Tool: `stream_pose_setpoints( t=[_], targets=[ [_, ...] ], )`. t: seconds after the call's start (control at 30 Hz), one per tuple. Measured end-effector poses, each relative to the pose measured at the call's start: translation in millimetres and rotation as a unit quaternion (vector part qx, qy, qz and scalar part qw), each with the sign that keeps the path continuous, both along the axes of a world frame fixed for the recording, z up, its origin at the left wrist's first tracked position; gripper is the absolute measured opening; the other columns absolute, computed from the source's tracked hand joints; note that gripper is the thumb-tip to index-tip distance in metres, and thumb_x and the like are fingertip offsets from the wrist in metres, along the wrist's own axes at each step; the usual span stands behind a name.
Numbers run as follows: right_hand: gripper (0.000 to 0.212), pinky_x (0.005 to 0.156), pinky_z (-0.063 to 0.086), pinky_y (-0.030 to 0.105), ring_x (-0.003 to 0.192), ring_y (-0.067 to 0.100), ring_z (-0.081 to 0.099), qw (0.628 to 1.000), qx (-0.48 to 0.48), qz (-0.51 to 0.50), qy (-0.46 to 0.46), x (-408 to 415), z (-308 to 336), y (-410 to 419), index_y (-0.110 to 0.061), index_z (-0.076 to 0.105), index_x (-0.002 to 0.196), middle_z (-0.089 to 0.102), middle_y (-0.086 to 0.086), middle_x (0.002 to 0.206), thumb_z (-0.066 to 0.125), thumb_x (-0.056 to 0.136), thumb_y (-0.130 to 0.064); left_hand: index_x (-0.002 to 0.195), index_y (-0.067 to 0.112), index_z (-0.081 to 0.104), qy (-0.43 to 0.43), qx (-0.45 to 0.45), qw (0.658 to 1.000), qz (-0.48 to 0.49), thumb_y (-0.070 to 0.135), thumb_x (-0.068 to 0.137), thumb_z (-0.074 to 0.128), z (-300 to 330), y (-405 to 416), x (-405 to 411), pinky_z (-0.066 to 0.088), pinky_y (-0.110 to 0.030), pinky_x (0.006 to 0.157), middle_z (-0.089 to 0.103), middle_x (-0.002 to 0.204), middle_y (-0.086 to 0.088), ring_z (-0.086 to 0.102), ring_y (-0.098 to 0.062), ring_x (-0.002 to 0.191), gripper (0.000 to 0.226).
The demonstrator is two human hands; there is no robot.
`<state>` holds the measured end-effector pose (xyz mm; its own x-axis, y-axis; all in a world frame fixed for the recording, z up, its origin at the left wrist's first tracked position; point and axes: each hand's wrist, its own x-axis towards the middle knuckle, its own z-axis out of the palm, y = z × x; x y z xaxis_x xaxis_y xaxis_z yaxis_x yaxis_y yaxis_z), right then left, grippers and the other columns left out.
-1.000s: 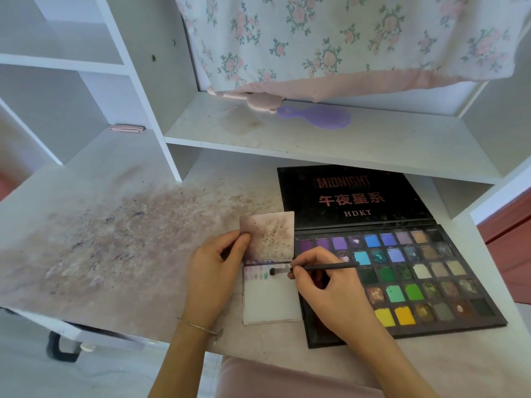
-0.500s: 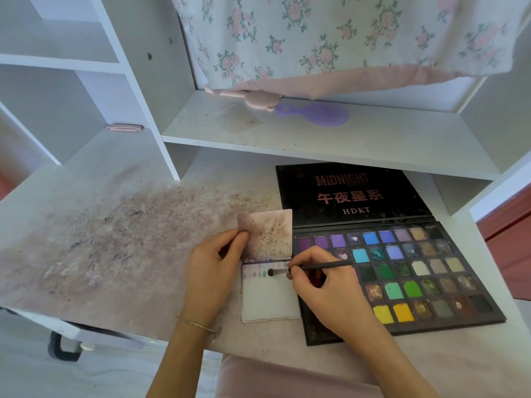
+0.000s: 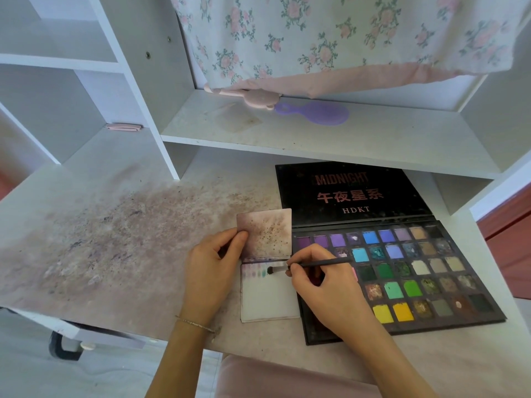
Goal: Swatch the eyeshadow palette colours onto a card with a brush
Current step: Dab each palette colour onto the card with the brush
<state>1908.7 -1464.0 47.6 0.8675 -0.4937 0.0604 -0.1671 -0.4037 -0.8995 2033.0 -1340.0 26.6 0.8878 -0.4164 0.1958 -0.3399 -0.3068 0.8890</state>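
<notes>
Already the right hand (image 3: 324,294) pinches the brush (image 3: 313,265), tip on the card (image 3: 270,297); the left hand (image 3: 212,268) pinches its edge. Overlapping strokes could muddy neighbouring swatches.

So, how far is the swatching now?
Done: a short row of swatches, pinkish to green, at the top left of the card. In hand: right hand puts the brush beside that row; left hand holds the stained card. Left: most palette colours; the card is mostly bare.
</notes>
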Motion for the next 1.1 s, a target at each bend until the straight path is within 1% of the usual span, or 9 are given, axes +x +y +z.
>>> stream_pose_setpoints(
  t=[0.23,0.3,0.43,0.5,0.63,0.77,0.87,1.0,1.1],
  targets=[
    [0.027,0.058,0.045,0.006,0.072,0.0,0.057,1.0,-0.003,-0.003,-0.002,0.0,-0.4,0.3,-0.036,0.052,0.072,0.062,-0.009,0.072,0.058,0.083,-0.012,0.097,0.021,0.071,0.006,0.007,1.0,0.001,0.024,0.085,0.058,1.0,-0.1,-0.4,0.048,-0.028,0.07,0.069,0.081,0.007,0.062,-0.014,0.079,0.017],
    [0.027,0.058,0.045,0.006,0.072,-0.001,0.057,1.0,-0.004,-0.004,-0.003,0.3,-0.4,0.7,-0.036,0.052,0.072,0.062,-0.01,0.071,0.058,0.083,-0.012,0.096,0.023,0.07,0.005,0.006,1.0,0.003,0.024,0.085,0.058,1.9,-0.1,-0.9,0.05,-0.03,0.071,0.069,0.08,0.007,0.062,-0.013,0.078,0.017],
    [0.027,0.056,0.047,0.009,0.067,0.002,0.058,1.0,0.016,-0.003,-0.004,-1.3,-0.7,-0.4,-0.034,0.055,0.069,0.062,-0.008,0.066,0.059,0.081,-0.011,0.09,0.035,0.067,0.002,0.004,1.0,0.001,0.025,0.085,0.057,4.2,-0.7,-1.6,0.051,-0.032,0.07,0.068,0.079,0.013,0.062,-0.011,0.076,0.015],
    [0.024,0.055,0.048,0.013,0.064,0.003,0.059,0.999,0.049,-0.009,-0.022,-2.4,0.7,-1.3,-0.032,0.057,0.07,0.064,-0.007,0.07,0.058,0.081,-0.011,0.091,0.034,0.068,0.005,0.006,1.0,0.002,0.025,0.085,0.058,4.2,-1.0,-1.3,0.052,-0.034,0.071,0.068,0.079,0.013,0.062,-0.011,0.076,0.015],
    [0.029,0.065,0.053,0.017,0.072,0.009,0.064,0.987,0.11,-0.062,-0.101,-4.6,5.1,-5.6,-0.027,0.062,0.076,0.067,-0.008,0.078,0.055,0.083,0.0,0.096,0.028,0.07,0.008,0.004,1.0,0.007,0.024,0.086,0.058,3.1,-1.0,-1.1,0.052,-0.035,0.074,0.067,0.082,0.015,0.063,-0.01,0.08,0.016],
    [0.032,0.065,0.053,0.02,0.074,0.012,0.063,0.979,0.108,-0.108,-0.133,-11.1,7.4,-12.7,-0.029,0.065,0.079,0.068,-0.006,0.082,0.053,0.086,0.0,0.091,0.033,0.069,0.003,0.0,1.0,0.002,0.025,0.085,0.058,3.0,-0.9,-1.1,0.052,-0.033,0.072,0.068,0.08,0.014,0.062,-0.009,0.077,0.015],
    [0.03,0.062,0.05,0.012,0.07,0.006,0.063,0.976,0.095,-0.137,-0.139,-19.8,7.2,-21.0,-0.025,0.065,0.081,0.069,-0.008,0.076,0.05,0.088,0.0,0.086,0.044,0.063,-0.004,-0.003,1.0,0.003,0.024,0.085,0.059,3.9,-1.2,-1.6,0.051,-0.025,0.069,0.066,0.076,0.02,0.062,-0.007,0.076,0.02],
    [0.025,0.06,0.046,0.007,0.067,0.002,0.062,0.971,0.05,-0.183,-0.143,-34.8,5.3,-33.2,-0.021,0.061,0.085,0.068,-0.003,0.069,0.044,0.091,-0.003,0.091,0.039,0.065,-0.001,-0.003,1.0,0.006,0.023,0.085,0.059,2.1,-1.8,-1.1,0.049,-0.022,0.07,0.064,0.079,0.024,0.062,-0.004,0.079,0.018],
    [0.023,0.059,0.046,0.005,0.068,-0.001,0.06,0.964,0.03,-0.218,-0.146,-46.9,4.3,-43.6,-0.02,0.059,0.088,0.068,-0.007,0.071,0.043,0.091,-0.004,0.089,0.042,0.063,0.005,-0.009,1.0,0.009,0.023,0.085,0.06,0.8,-1.7,-0.8,0.049,-0.022,0.071,0.064,0.081,0.023,0.062,-0.006,0.08,0.02]
  ],
)
